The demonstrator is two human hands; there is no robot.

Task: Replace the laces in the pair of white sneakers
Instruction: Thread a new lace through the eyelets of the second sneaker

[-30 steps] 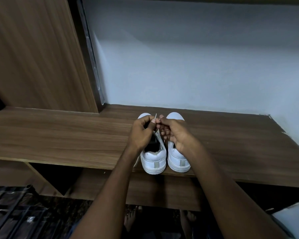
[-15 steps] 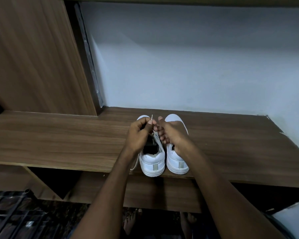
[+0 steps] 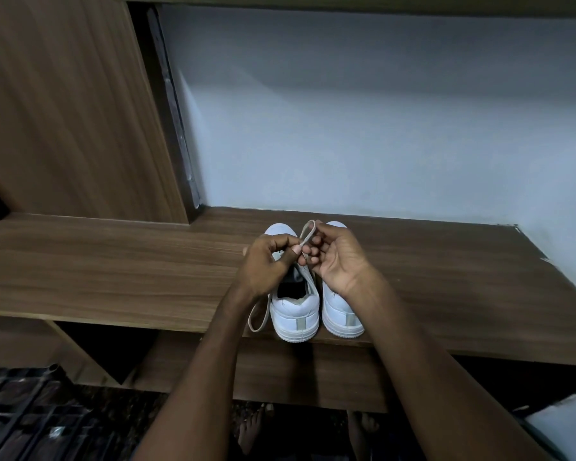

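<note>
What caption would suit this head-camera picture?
Both hands, left and right, pinch a lace above white sneakers on a wooden shelf.

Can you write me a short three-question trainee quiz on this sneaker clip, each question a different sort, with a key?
1. True or false: the two white sneakers stand side by side on the wooden shelf, heels toward the camera.
2. Multiple choice: the lace arches up as a loop between
A. both hands
B. the left hand and the shelf
C. the two sneaker heels
3. Fill in: a second loop of lace hangs beside the ____ sneaker, near the shelf's front edge.

Key
1. True.
2. A: left hand and right hand both pinch it.
3. Left sneaker.
</note>
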